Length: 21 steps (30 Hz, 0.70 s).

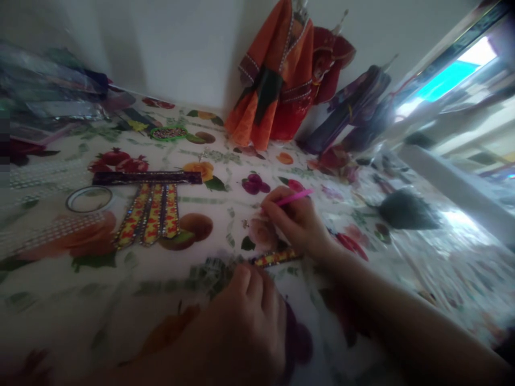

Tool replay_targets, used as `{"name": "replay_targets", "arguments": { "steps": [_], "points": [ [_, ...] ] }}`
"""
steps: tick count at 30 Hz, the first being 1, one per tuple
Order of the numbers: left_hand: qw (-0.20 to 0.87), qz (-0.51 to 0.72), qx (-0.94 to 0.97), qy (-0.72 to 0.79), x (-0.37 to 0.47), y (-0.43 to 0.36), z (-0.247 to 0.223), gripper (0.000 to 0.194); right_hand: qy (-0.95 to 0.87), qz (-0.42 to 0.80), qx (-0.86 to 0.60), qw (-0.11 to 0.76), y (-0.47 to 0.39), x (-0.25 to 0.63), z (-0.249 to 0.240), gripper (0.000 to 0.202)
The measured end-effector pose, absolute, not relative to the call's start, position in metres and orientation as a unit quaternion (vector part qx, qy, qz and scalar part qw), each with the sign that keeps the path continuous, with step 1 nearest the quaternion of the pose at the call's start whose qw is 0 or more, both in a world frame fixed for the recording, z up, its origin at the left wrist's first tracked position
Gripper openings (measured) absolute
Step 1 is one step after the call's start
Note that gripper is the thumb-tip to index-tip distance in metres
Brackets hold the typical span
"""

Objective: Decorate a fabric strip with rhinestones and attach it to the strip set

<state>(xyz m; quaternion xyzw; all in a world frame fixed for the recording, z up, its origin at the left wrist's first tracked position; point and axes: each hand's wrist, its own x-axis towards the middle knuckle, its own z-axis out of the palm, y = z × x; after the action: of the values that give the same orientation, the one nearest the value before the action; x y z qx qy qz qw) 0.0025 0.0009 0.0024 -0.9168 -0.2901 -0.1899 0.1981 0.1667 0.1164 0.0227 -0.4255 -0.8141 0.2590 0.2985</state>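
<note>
My right hand (295, 217) is closed around a pink pen-like stick (295, 197), its fingertips low over the printed tablecloth (217, 244). Beneath that hand lies a short yellow and red beaded strip (277, 258). My left hand (255, 311) rests at the strip's left end with its fingers bent together; its fingertips are partly hidden, and I cannot make out whether they grip the strip. Small shiny bits (245, 223) lie near the right fingertips. To the left, three yellow and red beaded strips (155, 212) hang from a dark purple band (147, 178).
A tape roll (89, 199) and sheets of white beads (60, 233) lie at left. Behind are a green dish of beads (169, 133) and plastic packets (52, 91). Orange and red garments (273, 86) stand against the wall; a dark bundle (408, 209) and clear plastic (454, 257) are at right.
</note>
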Motion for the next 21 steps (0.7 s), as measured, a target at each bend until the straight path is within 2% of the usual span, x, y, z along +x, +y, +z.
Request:
{"name": "replay_targets", "arguments": {
  "steps": [6,12,17,21],
  "points": [
    [0.187,-0.192,-0.921,-0.284,0.002,0.002,0.003,0.020,-0.767,0.283,-0.417,0.398,0.112,0.170,0.033,0.014],
    [0.186,-0.181,-0.925,-0.278,0.000,0.002,0.006,0.016,-0.771,0.267,-0.407,0.410,0.105,0.179,0.052,0.010],
    [0.204,-0.152,-0.926,-0.278,-0.003,0.001,0.006,0.020,-0.734,0.252,-0.413,0.477,0.106,0.188,0.061,0.010],
    [0.204,-0.122,-0.933,-0.270,-0.005,0.002,0.010,0.022,-0.766,0.262,-0.402,0.427,0.109,0.192,0.051,0.009]
  ]
}}
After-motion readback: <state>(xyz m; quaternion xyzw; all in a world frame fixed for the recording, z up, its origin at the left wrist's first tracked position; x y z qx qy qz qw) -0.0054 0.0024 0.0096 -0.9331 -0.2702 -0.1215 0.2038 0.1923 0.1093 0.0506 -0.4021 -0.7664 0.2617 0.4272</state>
